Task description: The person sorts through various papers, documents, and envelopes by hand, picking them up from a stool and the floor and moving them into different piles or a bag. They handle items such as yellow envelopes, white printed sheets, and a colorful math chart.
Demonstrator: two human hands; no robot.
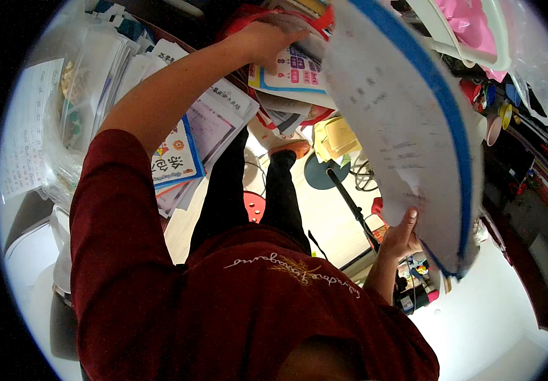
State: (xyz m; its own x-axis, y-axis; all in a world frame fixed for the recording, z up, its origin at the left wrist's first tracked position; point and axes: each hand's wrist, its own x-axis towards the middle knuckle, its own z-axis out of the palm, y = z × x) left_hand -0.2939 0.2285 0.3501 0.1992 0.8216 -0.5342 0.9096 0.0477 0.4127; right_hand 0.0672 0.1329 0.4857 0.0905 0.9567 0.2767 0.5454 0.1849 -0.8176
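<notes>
My right hand (403, 237) grips a large white board with a blue border (407, 127) by its lower left edge, thumb on the face. The board is raised and tilted, with faint dark marks across it. Reaching far forward, my left hand (266, 43) is at a red bag (239, 22) filled with papers and books. Its fingers curl at the bag's opening, beside a colourful printed sheet (293, 73); what lies in their grasp is partly hidden.
Stacked papers and booklets (220, 111) lie at the left, near a clear plastic box (90, 89). Beyond the board are a white basket with pink contents (470, 32) and a clear plastic bag (543, 70). A black pole (350, 203) and a red stool (254, 206) stand below.
</notes>
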